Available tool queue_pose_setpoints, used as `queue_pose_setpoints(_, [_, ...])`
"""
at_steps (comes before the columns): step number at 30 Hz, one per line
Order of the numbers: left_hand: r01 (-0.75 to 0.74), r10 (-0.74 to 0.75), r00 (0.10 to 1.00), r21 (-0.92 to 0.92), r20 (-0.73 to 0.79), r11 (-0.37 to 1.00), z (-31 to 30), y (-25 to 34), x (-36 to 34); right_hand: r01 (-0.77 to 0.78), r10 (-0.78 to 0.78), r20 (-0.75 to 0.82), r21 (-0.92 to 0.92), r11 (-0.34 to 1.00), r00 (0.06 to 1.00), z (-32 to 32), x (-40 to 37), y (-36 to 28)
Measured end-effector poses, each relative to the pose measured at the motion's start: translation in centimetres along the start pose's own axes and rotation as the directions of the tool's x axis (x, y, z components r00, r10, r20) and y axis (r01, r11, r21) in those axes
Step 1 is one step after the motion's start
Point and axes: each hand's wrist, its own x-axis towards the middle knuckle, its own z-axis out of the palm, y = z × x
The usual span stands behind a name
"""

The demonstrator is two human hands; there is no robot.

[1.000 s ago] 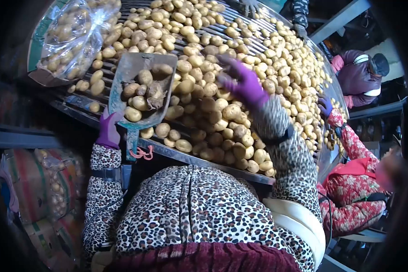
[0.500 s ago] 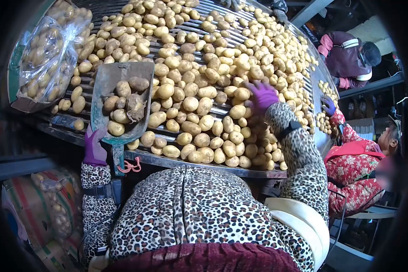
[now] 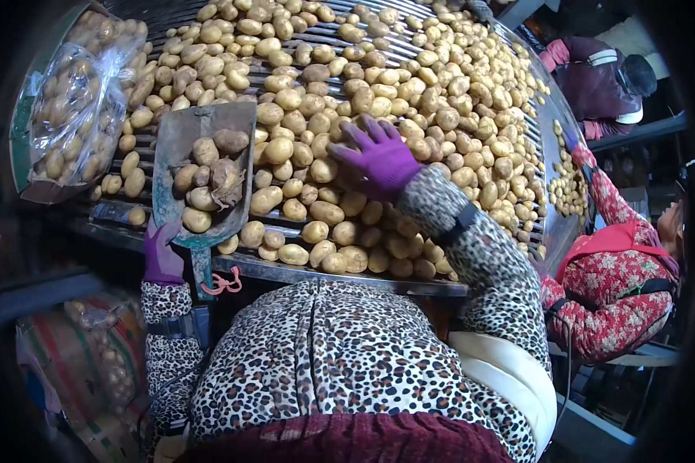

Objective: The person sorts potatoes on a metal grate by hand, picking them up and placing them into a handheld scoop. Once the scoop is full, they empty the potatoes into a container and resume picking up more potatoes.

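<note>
Two purple-gloved hands and one scoop at a bank of potatoes, head view.
The right hand is spread wide, palm down over smooth, rounded potatoes, too many to count, on metal bars; whether it has hold of any is hidden. The left hand is at the near-left corner of the scoop, thumb apart, its grip unclear. That scuffed, flat-bottomed scoop carries about seven lumps, one ragged and rough, and one pink cord. Left of it bulges one clear plastic bag; two co-workers are at right.
</note>
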Motion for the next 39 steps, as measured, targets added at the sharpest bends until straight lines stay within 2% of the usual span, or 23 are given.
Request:
queue_pose_setpoints(1, [-0.009, 0.009, 1.0, -0.007, 0.004, 1.0, 0.2, 0.1, -0.2, 0.051, -0.05, 0.023, -0.04, 0.998, 0.998, 0.7, 1.3, 0.0])
queue_pose_setpoints(4, [-0.014, 0.014, 1.0, 0.0, 0.002, 1.0, 0.9, 0.6, -0.6, -0.145, 0.164, 0.27, -0.09, 0.985, 0.949, -1.2, 4.5, 2.9])
queue_pose_setpoints(6, [-0.01, 0.01, 1.0, 0.007, -0.014, 1.0, 1.6, 1.1, -0.7, -0.277, 0.266, 0.284, 0.0, 0.961, 0.921, -1.9, 4.4, 6.3])
queue_pose_setpoints(8, [-0.008, 0.008, 1.0, 0.02, -0.01, 1.0, 1.4, 1.0, -0.7, -0.431, 0.425, 0.354, -0.067, 0.9, 0.833, -0.9, 3.2, 10.4])
queue_pose_setpoints(10, [-0.017, 0.017, 1.0, 0.0, -0.005, 1.0, 1.5, 0.9, -0.5, -0.59, 0.597, 0.427, -0.165, 0.79, 0.679, -3.1, 2.0, 12.5])
queue_pose_setpoints(12, [-0.011, 0.011, 1.0, -0.039, 0.003, 0.999, 1.5, 1.1, -0.6, -0.667, 0.745, 0.361, -0.335, 0.666, 0.562, -3.4, -0.4, 13.3])
queue_pose_setpoints(14, [0.009, -0.01, 1.0, -0.061, -0.017, 0.998, 0.8, 0.6, -0.5, -0.717, 0.764, 0.396, -0.295, 0.632, 0.51, -4.1, -1.6, 13.8])
queue_pose_setpoints(16, [0.038, -0.039, 0.999, -0.065, -0.015, 0.997, 0.5, 0.3, -0.1, -0.61, 0.679, 0.41, -0.306, 0.731, 0.609, -5.4, -1.0, 12.0])
queue_pose_setpoints(17, [0.034, -0.035, 0.999, -0.073, -0.01, 0.997, 0.6, 0.4, -0.2, -0.631, 0.664, 0.272, -0.208, 0.747, 0.696, -4.6, -1.2, 11.0])
queue_pose_setpoints(18, [0.03, -0.031, 0.999, -0.067, -0.011, 0.997, 0.7, 0.4, -0.2, -0.599, 0.619, 0.287, -0.165, 0.784, 0.731, -4.1, 0.3, 10.1])
queue_pose_setpoints(19, [0.028, -0.029, 1.0, -0.057, -0.009, 0.998, 0.6, 0.4, -0.3, -0.482, 0.484, 0.073, -0.052, 0.875, 0.872, 0.0, 0.2, 9.9])
queue_pose_setpoints(20, [0.026, -0.026, 1.0, -0.045, -0.005, 0.999, 0.4, 0.4, -0.2, -0.351, 0.356, 0.127, -0.057, 0.935, 0.926, -1.6, 1.9, 6.3])
queue_pose_setpoints(22, [0.015, -0.015, 1.0, -0.047, -0.002, 0.999, -0.4, -0.2, 0.1, -0.098, 0.097, -0.083, -0.006, 0.995, 0.992, 1.3, 3.7, 2.2])
queue_pose_setpoints(24, [0.008, -0.007, 1.0, 0.005, -0.02, 1.0, 0.1, 0.2, -0.1, -0.063, 0.064, 0.091, -0.016, 0.998, 0.994, 2.3, 5.3, 0.1])
queue_pose_setpoints(25, [-0.001, 0.001, 1.0, 0.0, -0.016, 1.0, 0.8, 0.6, -0.4, -0.132, 0.093, 0.291, 0.116, 0.984, 0.952, -0.3, 5.8, 0.1])
queue_pose_setpoints(26, [0.0, 0.0, 1.0, 0.018, -0.015, 1.0, 0.2, 0.4, -0.1, -0.172, 0.127, 0.327, 0.115, 0.978, 0.937, -1.6, 5.4, 0.7])
queue_pose_setpoints(28, [0.01, -0.009, 1.0, 0.045, -0.017, 0.999, -1.4, -0.8, 0.4, -0.187, 0.185, 0.068, 0.02, 0.982, 0.98, 1.8, 2.7, 2.9])
queue_pose_setpoints(30, [0.014, -0.013, 1.0, 0.034, -0.027, 0.999, -0.6, -0.4, 0.1, -0.275, 0.291, 0.196, -0.106, 0.956, 0.936, -0.1, 0.2, 4.7])
queue_pose_setpoints(32, [0.011, -0.01, 1.0, 0.029, -0.027, 1.0, -0.1, 0.1, -0.1, -0.312, 0.32, 0.205, -0.069, 0.948, 0.925, 0.8, -2.8, 7.3])
queue_pose_setpoints(34, [0.017, -0.017, 1.0, 0.033, -0.007, 0.999, 0.2, 0.3, -0.1, -0.314, 0.338, 0.066, -0.235, 0.92, 0.939, 1.7, -6.1, 9.4])
queue_pose_setpoints(37, [0.021, -0.021, 1.0, -0.004, 0.011, 1.0, -0.4, -0.1, 0.3, -0.606, 0.576, 0.305, 0.003, 0.796, 0.758, -1.7, -9.5, 8.7])
queue_pose_setpoints(38, [0.014, -0.014, 1.0, 0.004, 0.012, 1.0, -0.3, -0.1, 0.3, -0.56, 0.548, 0.237, -0.02, 0.828, 0.802, 0.8, -12.2, 10.1])
queue_pose_setpoints(39, [0.013, -0.013, 1.0, 0.015, 0.016, 1.0, -0.1, 0.1, 0.2, -0.6, 0.581, 0.271, -0.017, 0.8, 0.767, -0.8, -12.5, 9.3])
